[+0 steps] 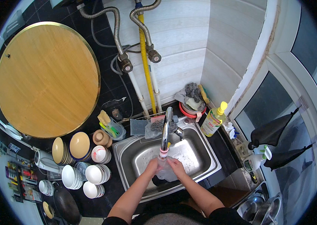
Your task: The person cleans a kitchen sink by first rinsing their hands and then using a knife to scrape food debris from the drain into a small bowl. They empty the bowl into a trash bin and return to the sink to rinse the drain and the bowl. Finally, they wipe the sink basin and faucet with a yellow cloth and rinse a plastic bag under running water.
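Both of my hands are over the steel sink (132, 176), just below the end of the chrome faucet (165, 135). Between them is a clear, crumpled plastic bag (167, 174), its top right under the pinkish faucet tip. My left hand (152, 166) grips the bag's left side, and my right hand (176, 167) has its fingers closed on the right side. Whether water is running into it I cannot tell. Something dark (158, 182) lies low in the basin beneath the bag, partly hidden by it.
White bowls (95, 174) and yellow-lined bowls (79, 145) stand stacked left of the sink. A yellow detergent bottle (213, 120) is at its right corner, beside a red basin (192, 112) holding cloths and scrubbers. Behind the sink sits a sponge rack (139, 127). A round wooden board (47, 78) leans far left.
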`<state>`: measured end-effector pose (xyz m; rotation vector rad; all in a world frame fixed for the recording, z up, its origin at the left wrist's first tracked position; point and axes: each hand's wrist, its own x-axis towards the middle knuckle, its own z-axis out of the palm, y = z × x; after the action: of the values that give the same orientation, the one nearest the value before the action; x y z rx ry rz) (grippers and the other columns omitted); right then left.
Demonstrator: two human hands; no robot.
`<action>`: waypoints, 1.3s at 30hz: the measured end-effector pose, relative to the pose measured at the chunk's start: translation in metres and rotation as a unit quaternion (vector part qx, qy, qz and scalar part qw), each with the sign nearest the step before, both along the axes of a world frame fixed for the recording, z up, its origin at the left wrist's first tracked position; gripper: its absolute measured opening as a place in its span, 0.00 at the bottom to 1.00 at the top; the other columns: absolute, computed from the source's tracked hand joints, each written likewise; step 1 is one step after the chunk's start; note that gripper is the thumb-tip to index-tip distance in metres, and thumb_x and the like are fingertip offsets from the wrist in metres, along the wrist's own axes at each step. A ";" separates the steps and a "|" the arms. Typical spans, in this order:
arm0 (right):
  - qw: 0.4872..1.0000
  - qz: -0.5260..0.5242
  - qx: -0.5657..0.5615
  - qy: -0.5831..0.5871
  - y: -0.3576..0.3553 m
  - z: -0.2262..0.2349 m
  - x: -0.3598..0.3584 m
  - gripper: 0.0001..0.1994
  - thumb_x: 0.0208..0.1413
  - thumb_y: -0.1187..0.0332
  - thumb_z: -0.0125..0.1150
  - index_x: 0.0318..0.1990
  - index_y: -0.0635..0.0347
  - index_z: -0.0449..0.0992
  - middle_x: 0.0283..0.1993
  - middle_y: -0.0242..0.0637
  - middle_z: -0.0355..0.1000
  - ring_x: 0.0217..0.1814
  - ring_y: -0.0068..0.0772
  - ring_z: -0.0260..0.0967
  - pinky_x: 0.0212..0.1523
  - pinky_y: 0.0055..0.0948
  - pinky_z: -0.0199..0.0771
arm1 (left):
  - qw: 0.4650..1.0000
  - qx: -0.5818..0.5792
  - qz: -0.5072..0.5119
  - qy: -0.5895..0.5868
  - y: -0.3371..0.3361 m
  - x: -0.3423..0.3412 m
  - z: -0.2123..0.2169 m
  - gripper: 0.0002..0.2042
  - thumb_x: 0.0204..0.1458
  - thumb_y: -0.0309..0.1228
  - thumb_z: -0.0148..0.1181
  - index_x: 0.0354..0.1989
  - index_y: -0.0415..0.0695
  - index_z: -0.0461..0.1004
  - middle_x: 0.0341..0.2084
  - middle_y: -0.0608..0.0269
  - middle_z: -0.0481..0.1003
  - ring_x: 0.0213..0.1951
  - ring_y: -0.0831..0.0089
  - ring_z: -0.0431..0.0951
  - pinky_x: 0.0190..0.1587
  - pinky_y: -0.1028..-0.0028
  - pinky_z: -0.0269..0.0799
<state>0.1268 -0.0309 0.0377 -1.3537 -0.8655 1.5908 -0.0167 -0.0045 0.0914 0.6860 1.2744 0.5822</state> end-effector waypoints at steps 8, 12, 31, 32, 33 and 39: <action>0.939 0.117 0.047 -0.319 -0.005 0.016 0.005 0.23 0.40 0.54 0.64 0.42 0.58 0.74 0.34 0.37 0.73 0.37 0.31 0.70 0.40 0.26 0.68 | 0.979 0.029 0.099 -0.174 -0.020 -0.034 0.059 0.23 0.53 0.39 0.40 0.55 0.39 0.61 0.11 0.71 0.58 0.15 0.82 0.56 0.19 0.82 0.51; 0.926 0.098 -0.071 -0.356 -0.008 -0.074 0.023 0.22 0.42 0.56 0.59 0.41 0.63 0.73 0.37 0.41 0.74 0.38 0.34 0.72 0.40 0.29 0.68 | 0.962 0.046 0.112 -0.244 -0.023 -0.045 0.077 0.24 0.53 0.40 0.40 0.56 0.41 0.60 0.11 0.72 0.57 0.14 0.83 0.54 0.18 0.83 0.50; 0.865 0.051 -0.243 0.437 0.016 0.024 -0.024 0.14 0.49 0.64 0.45 0.39 0.64 0.67 0.27 0.35 0.68 0.28 0.31 0.67 0.33 0.31 0.71 | 0.995 0.029 0.080 0.047 -0.042 -0.043 -0.057 0.29 0.50 0.53 0.49 0.56 0.46 0.61 0.51 0.57 0.64 0.55 0.68 0.61 0.57 0.69 0.53; 0.860 0.065 -0.248 0.441 0.014 0.033 -0.029 0.14 0.49 0.64 0.45 0.39 0.64 0.67 0.27 0.34 0.68 0.27 0.31 0.66 0.32 0.30 0.71 | 0.995 0.031 0.091 0.020 -0.043 -0.035 -0.075 0.28 0.51 0.53 0.47 0.54 0.45 0.63 0.49 0.57 0.66 0.52 0.67 0.65 0.56 0.68 0.57; 0.852 0.087 -0.256 0.448 0.012 0.038 -0.035 0.14 0.49 0.64 0.45 0.39 0.64 0.68 0.26 0.34 0.67 0.26 0.30 0.66 0.31 0.29 0.70 | 0.995 -0.014 0.090 -0.043 -0.042 -0.037 -0.104 0.26 0.52 0.52 0.47 0.52 0.44 0.65 0.46 0.58 0.68 0.49 0.67 0.67 0.53 0.68 0.60; 0.842 0.070 -0.258 0.468 0.008 0.034 -0.007 0.14 0.45 0.66 0.46 0.37 0.64 0.68 0.28 0.39 0.69 0.28 0.36 0.68 0.36 0.33 0.71 | 0.901 -0.111 0.101 -0.407 -0.027 -0.024 -0.099 0.15 0.53 0.41 0.48 0.43 0.45 0.69 0.36 0.61 0.73 0.36 0.66 0.75 0.40 0.66 0.72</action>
<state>0.1194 -0.0228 0.0714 -0.6371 0.0884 2.3701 -0.0410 -0.0318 -0.0073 0.0729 0.6002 0.7721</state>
